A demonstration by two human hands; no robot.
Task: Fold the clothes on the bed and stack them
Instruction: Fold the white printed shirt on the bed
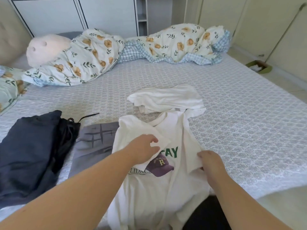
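L hand [144, 149]: fingers [153, 140] curled, pinching the folded-in L sleeve of the white printed tee [159, 185], thumb under the sleeve edge, other fingers on top. R hand [210, 162]: fingers [201, 155] pinch the R sleeve edge, which is turned in toward the chest print. Both forearms reach in from the bottom of the frame, L arm crossing over the tee's lower L side.

Tee lies face up on the bed [240, 113], collar pointing away from the person, hem hanging off the near bed edge. Print partly covered by the L sleeve: green letters "AY", a purple cap w/ an "R", dark text below.

Just beyond the collar, touching it: a crumpled white garment [166, 98], unfolded.

L of the tee, partly under its L edge: a grey garment [93, 143] w/ dark line pattern, lying flat. Further L: a navy garment [28, 156] folded roughly flat, w/ a black garment [66, 135] beside/under its R edge and a black drawstring trailing out toward the bed centre.

Bed cover is pale blue-grey w/ a lace-like pattern. Along the far side: a bunched floral duvet [93, 53] w/ blue check lining, running L to R. A pale pink plush [44, 48] sits at its L end. Floral pillow [10, 87] at far L edge. White cabinets behind the bed; green dustpan [259, 67] on the floor at R, by the wall.
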